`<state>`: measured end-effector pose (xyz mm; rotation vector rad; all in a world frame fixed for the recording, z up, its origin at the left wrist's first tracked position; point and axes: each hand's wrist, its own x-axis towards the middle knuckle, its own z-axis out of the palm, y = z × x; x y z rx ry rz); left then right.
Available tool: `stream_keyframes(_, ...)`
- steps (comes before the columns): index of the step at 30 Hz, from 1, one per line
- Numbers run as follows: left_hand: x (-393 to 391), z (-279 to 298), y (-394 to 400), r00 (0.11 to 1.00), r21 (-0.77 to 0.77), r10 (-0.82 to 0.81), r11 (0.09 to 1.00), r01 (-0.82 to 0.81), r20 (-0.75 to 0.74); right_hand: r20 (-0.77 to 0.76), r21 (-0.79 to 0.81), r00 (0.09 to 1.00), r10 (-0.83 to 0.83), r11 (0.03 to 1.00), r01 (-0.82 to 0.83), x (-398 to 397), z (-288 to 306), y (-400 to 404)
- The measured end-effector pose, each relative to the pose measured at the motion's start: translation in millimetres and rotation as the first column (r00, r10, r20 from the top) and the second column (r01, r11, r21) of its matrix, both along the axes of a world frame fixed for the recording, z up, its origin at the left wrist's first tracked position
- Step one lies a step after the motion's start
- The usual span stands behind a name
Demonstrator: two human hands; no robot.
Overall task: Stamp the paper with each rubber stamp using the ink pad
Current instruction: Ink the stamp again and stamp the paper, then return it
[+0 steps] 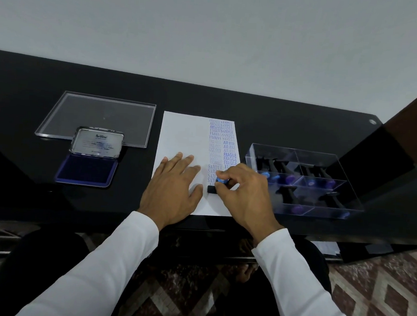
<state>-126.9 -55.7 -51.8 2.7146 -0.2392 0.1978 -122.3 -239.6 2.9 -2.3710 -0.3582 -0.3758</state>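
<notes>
Head view. White paper [184,141] lies at centre frame on a black desk [268,107]. Its right strip is filled with blue stamped words: AMENDED, SAMPLE, AIR MAIL, FRAGILE.

Left hand [175,187]: fingers straight, spread flat on the lower middle of the paper, pressing it down.

Right hand [244,195]: just right of the left hand, fingers curled round a rubber stamp [216,184] with a blue knob and black base. The stamp stands on the paper's lower right part, between the two hands, under the SAMPLE prints.

Ink pad [86,169]: open, lid up, centre left of frame, well apart from both hands. A clear lid [98,116] lies behind it.

Clear compartment box [303,180], right of the paper, holds more stamps with blue and purple knobs.
</notes>
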Motion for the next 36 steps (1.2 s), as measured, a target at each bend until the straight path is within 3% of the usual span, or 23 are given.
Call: stream_keyframes(36,-0.4,2.9,-0.7,1.000,-0.011,0.002,1.000,-0.002,-0.012,-0.062,0.010,0.998,-0.020,1.000,0.020,0.1,3.6,2.0)
